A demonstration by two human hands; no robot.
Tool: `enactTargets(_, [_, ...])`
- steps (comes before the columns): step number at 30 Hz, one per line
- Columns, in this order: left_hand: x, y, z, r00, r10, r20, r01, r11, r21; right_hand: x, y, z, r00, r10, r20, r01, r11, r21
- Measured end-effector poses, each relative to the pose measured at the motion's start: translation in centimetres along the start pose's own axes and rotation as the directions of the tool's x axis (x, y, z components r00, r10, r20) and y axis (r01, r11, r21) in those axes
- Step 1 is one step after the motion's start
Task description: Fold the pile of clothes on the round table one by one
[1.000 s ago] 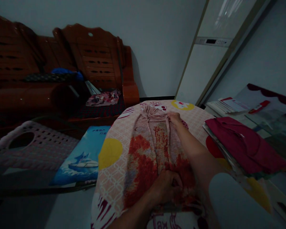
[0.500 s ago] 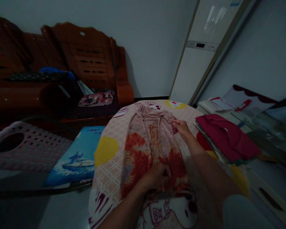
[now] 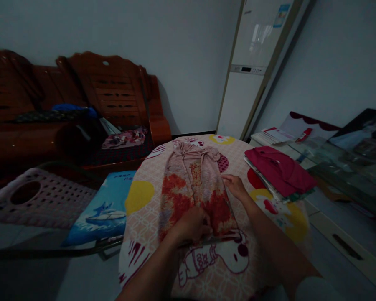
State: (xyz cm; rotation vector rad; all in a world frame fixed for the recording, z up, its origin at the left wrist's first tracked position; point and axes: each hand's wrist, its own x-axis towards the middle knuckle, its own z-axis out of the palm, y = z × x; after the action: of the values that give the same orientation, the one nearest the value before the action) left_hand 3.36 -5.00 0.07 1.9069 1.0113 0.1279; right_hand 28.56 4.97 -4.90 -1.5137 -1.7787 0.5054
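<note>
A pinkish-grey shirt (image 3: 194, 171) with rust-red blotches and two long lines down its front lies on the round table, its gathered end at the far side. My left hand (image 3: 196, 223) rests on the lower part of the shirt near its hem, fingers curled in. The cloth between those fingers is largely hidden. By the shirt's right edge is my right hand (image 3: 235, 186), fingers stretched out toward the left with the tips at the cloth's border.
A patterned cloth (image 3: 219, 280) covers the table. At its right lies a stack of folded clothes topped by a magenta garment (image 3: 278, 169). A woven chair (image 3: 50, 200) with a blue cushion (image 3: 103, 213) stands left. Behind are a wooden bench (image 3: 113, 96) and a tall air conditioner (image 3: 244, 92).
My right hand has left the sleeve area and moved down along the shirt's right side. My left hand stays near the hem. The view has shifted slightly.
</note>
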Motion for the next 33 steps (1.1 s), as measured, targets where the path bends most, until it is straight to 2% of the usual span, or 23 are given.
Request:
enactTargets(1, [0.2,0.6,-0.1,0.994,0.082,-0.079,-0.075,0.994,0.082,0.5,0.1,0.1,1.0,-0.001,-0.008,0.001,1.0,-0.022])
enactTargets(3, [1.2,1.5,0.1,0.946,0.27,-0.181,-0.233,0.951,0.202,1.5,0.2,0.3,1.0,-0.014,-0.016,0.013,0.998,-0.068])
enactTargets(5, [2.7,1.6,0.9,0.889,0.417,-0.19,-0.36,0.892,0.273,2.6,0.2,0.7,0.999,-0.045,-0.003,0.045,0.993,-0.111])
enactTargets(7, [4.1,0.8,2.3,0.859,0.477,-0.187,-0.389,0.845,0.368,3.8,0.3,1.3,0.994,-0.103,0.034,0.108,0.982,-0.156])
enactTargets(11, [4.9,-1.8,5.2,0.881,0.432,-0.193,-0.253,0.774,0.581,6.4,0.6,3.3,0.954,-0.232,0.188,0.283,0.903,-0.324])
enactTargets(13, [4.4,-2.4,6.1,0.891,0.425,-0.159,-0.239,0.737,0.632,7.6,1.0,4.2,0.936,-0.256,0.24,0.338,0.843,-0.418])
enactTargets(16, [3.7,-2.5,6.4,0.891,0.44,-0.116,-0.258,0.699,0.667,9.4,1.8,5.0,0.936,-0.25,0.248,0.343,0.805,-0.484])
enactTargets(19, [3.5,-2.4,6.3,0.888,0.45,-0.096,-0.274,0.684,0.676,11.0,2.0,4.9,0.943,-0.218,0.253,0.323,0.791,-0.519])
enactTargets(24, [3.7,-2.6,6.4,0.889,0.449,-0.093,-0.295,0.714,0.635,12.6,0.0,3.9,0.948,-0.122,0.294,0.288,0.722,-0.629])
enactTargets(27, [3.6,-2.7,6.6,0.884,0.454,-0.109,-0.299,0.73,0.615,12.7,-1.9,4.1,0.939,-0.129,0.318,0.307,0.735,-0.605])
enactTargets(33, [3.4,-2.6,6.6,0.883,0.453,-0.119,-0.295,0.735,0.61,12.2,-3.7,5.7,0.858,-0.229,0.459,0.449,0.768,-0.457])
